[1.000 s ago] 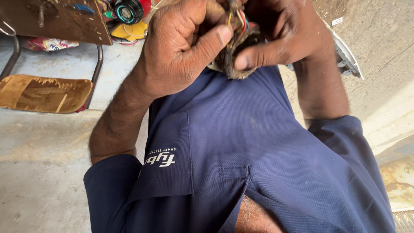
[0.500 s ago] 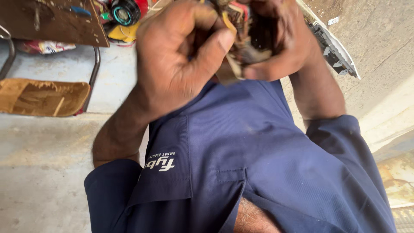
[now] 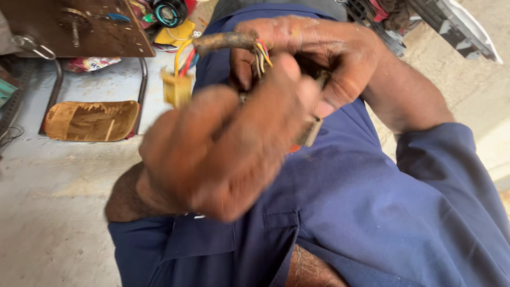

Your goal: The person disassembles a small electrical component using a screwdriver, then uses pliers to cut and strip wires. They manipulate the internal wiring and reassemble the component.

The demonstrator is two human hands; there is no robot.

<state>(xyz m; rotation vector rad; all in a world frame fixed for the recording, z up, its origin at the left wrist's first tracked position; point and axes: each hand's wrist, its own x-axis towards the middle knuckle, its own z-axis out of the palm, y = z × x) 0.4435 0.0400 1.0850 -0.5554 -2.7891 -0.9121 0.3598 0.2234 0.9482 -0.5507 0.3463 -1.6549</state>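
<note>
My right hand (image 3: 329, 58) is closed on a wire harness (image 3: 223, 41): a dirty brown sheath with red, yellow and white wires coming out of it. A yellowish plastic connector (image 3: 177, 89) hangs on looped wires from its left end. My left hand (image 3: 223, 154) is a blurred fist right in front of the right hand, its thumb pressed near the wire ends. A small grey part (image 3: 311, 133) sticks out between the two hands. What the fingers grip inside is hidden. Both hands are above my blue shirt (image 3: 340, 212).
A brown wooden board (image 3: 79, 26) with tools lies at top left, beside a black round part (image 3: 169, 11). A worn wooden stool seat (image 3: 90, 121) on metal legs stands on the concrete floor (image 3: 48, 212). A white panel (image 3: 462, 26) lies at top right.
Both hands have come down and closer to the camera. The harness sheath and the yellowish connector have swung out to the left into view. My left hand is moving and blurred.
</note>
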